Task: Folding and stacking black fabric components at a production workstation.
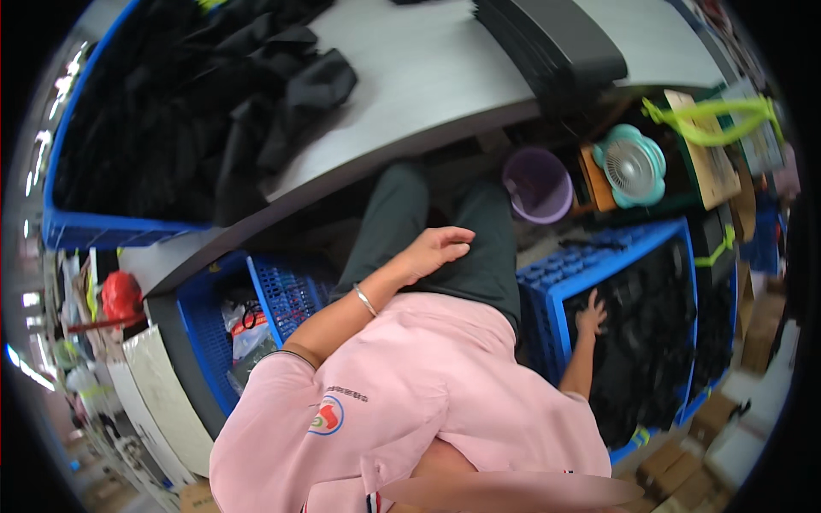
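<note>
My left hand (434,254) hovers over my lap, its fingers loosely stretched out and nothing visible in them. At my right side, my right hand (591,318) reaches over the rim of a blue plastic crate (558,295). Its fingers are spread against the black pieces (646,342) that fill this crate; their exact kind cannot be made out. On the table (402,77) ahead, a neat stack of folded black fabric pieces (560,51) lies toward the right. A heap of loose black fabric (214,111) fills another blue crate (120,232) at the far left.
Under the table's edge stands a purple bin (539,186). Right of it are a turquoise fan (631,165) and a yellow-green strap (718,120). A blue basket (205,316) with plastic bags sits to my left. Cardboard boxes (676,470) lie behind the right crate.
</note>
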The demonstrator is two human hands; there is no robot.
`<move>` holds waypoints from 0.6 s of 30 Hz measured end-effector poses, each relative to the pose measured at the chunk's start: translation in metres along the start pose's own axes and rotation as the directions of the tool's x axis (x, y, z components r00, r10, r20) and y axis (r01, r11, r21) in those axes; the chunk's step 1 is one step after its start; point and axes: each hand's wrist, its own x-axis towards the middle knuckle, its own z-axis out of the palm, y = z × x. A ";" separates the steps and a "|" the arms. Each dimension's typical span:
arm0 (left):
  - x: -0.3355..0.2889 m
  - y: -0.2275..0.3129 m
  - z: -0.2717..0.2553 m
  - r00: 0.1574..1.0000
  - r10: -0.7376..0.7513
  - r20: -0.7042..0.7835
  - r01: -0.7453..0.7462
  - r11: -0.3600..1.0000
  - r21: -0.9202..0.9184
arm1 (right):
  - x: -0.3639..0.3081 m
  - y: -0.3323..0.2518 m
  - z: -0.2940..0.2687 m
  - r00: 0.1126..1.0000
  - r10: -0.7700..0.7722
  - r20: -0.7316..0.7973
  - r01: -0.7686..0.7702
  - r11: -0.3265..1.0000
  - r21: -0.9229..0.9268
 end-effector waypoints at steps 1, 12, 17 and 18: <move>0.002 0.005 -0.007 0.999 0.021 -0.035 -0.021 1.000 -0.006 | 0.008 0.004 -0.009 0.998 0.017 0.057 -0.020 0.999 0.044; -0.014 0.122 -0.162 0.056 0.892 -0.448 0.176 0.433 0.884 | -0.123 -0.125 -0.137 0.620 -0.234 -0.749 0.495 0.857 0.141; 0.009 0.117 -0.223 0.087 0.843 -0.531 0.074 0.527 0.847 | -0.188 -0.241 -0.176 0.464 -0.543 -0.700 0.861 0.461 0.213; 0.008 0.124 -0.215 0.091 0.841 -0.533 0.065 0.529 0.846 | -0.206 -0.260 -0.187 0.427 -0.587 -0.688 0.889 0.413 0.199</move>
